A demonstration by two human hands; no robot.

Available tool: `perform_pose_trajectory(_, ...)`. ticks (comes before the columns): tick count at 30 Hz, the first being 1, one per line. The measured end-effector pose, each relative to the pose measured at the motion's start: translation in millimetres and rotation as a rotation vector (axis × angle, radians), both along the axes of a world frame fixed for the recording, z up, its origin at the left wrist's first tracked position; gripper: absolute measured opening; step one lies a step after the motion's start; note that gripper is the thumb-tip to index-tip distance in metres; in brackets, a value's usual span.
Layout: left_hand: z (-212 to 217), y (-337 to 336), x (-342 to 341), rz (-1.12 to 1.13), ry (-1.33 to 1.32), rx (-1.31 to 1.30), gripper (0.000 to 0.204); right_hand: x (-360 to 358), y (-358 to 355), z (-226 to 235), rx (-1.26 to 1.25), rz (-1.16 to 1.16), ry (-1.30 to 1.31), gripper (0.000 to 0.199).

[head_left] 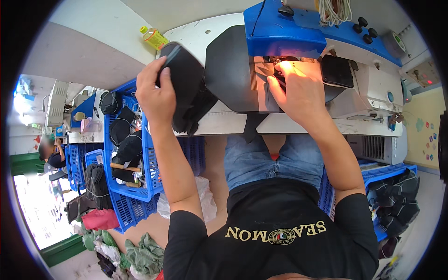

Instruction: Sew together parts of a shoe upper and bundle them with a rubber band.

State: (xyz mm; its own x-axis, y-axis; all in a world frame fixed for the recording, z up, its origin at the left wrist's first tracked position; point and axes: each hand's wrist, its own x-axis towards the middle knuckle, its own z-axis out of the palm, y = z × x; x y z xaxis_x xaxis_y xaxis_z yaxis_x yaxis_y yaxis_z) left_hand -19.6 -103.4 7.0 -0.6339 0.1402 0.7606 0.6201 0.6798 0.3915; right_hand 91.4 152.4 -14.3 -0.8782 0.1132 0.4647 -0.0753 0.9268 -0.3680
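My left hand (157,93) is closed on a dark, curved piece (184,67) that looks like stiff black fabric, thumb on top of it. Loose black folds hang below that piece at the table's front edge. To its right, a flat black plate (227,70) with cut corners lies on the white sewing table. My right hand (302,91) reaches under the blue head (284,43) of a sewing machine, at the lit needle area. Its thumb and forefinger are apart, and nothing shows between them; glare washes out the fingertips. A black strip (254,125) hangs from the table edge between my hands.
A yellow-labelled bottle (154,38) stands behind the left hand. Blue crates (150,163) with black pieces stand at the left, another crate (373,176) at the lower right. A black rectangular object (337,71) lies right of the needle area. Far left, another person (56,154) sits.
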Motion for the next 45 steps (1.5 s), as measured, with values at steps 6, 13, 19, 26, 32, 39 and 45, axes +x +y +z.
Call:
perform_pose_trajectory(6, -75, -38, -42, 0.042, -0.203, 0.018, 0.024, 9, -2, -4, -0.053, 0.038, 0.031, 0.025)
perform_pose_trajectory(13, -80, -13, 4, -0.017, 0.144, -0.010, 0.019, 34, 10, -20, -0.180, 0.364, 0.295, 0.027)
perform_pose_trajectory(19, -88, -29, -21, 0.370, 0.152, 0.031, 0.034, 65, 13, -56, -0.215, 0.543, 0.154, 0.024)
perform_pose_trajectory(26, -81, -9, -16, 0.164, -0.149, -0.414, 0.040, 50, -4, -99, -0.116, 0.384, -0.379, 0.017)
perform_pose_trajectory(32, -74, -16, -69, 0.349, -0.576, -0.365, 0.050, 26, -3, -129, -0.104, 0.399, -0.305, 0.023)
perform_pose_trajectory(39, -90, 22, -95, 0.353, -0.464, -0.639, 0.048, 3, 3, -140, 0.056, 0.180, 0.006, 0.019)
perform_pose_trajectory(45, -122, -15, -84, 0.047, -0.114, -0.166, 0.031, -8, -4, -147, -0.250, 0.265, -0.147, 0.015)
